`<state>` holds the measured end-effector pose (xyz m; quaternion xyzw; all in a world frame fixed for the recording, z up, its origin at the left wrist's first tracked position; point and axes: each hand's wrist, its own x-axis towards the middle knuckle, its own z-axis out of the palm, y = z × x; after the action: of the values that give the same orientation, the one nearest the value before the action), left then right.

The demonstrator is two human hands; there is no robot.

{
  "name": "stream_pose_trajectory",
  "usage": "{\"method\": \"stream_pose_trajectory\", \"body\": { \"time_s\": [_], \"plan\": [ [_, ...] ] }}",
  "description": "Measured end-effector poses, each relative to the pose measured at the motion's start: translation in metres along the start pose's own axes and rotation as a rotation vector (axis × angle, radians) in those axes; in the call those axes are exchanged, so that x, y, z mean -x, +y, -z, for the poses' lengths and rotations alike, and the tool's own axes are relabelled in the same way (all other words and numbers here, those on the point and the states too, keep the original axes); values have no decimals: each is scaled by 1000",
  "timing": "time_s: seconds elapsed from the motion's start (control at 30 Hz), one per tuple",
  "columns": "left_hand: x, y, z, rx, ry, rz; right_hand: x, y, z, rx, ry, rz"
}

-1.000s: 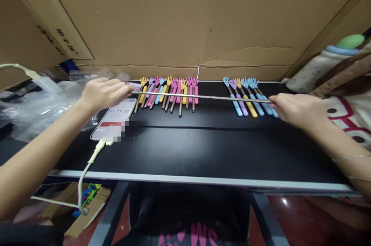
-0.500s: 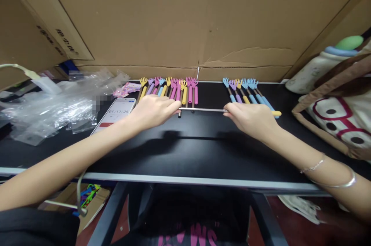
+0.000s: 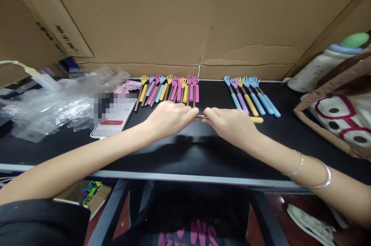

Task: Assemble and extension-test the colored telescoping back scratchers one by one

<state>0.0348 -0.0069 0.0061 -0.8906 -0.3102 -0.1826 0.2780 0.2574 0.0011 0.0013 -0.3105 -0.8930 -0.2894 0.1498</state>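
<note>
Between my two hands a telescopic back scratcher lies sideways over the black table, its yellow handle end poking out past my right hand. My left hand is closed around its other end, and the claw is hidden in that grip. With curled fingers my right hand grips the handle side. Only a short bit of metal rod shows between them. Behind my left hand lies a row of pink, yellow, blue and purple back scratchers. Past my right hand is a smaller group of back scratchers, blue, purple and yellow, with longer handles.
A phone lies left of the row, beside clear plastic bags. At the right stand a bottle and a bag with a cartoon face. Cardboard walls the back. An open box is below the table.
My hands have come closer together, mostly by my right hand moving left. The rod showing between them has become much shorter.
</note>
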Motion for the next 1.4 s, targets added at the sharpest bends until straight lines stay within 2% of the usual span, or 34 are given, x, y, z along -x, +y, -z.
{"method": "stream_pose_trajectory", "body": {
  "time_s": [0.13,0.27,0.43,0.77,1.0,1.3,1.4],
  "plan": [
    [-1,-2,4,-16,32,-24,-1,2,4,-26,34,28],
    [1,-8,12,-136,96,-24,3,17,9,-24,66,7],
    [7,-17,19,-261,101,-17,15,32,12,30,89,-9],
    [6,-19,-3,-191,97,-80,18,26,-3,10,98,55],
    [3,-16,-6,-102,120,-59,11,20,-1,1,-5,25],
    [-6,-14,-2,-237,91,-33,-4,18,2,27,-91,-65],
    [-9,-9,-3,-230,75,-32,-9,16,0,30,-108,-55]
  ]
}}
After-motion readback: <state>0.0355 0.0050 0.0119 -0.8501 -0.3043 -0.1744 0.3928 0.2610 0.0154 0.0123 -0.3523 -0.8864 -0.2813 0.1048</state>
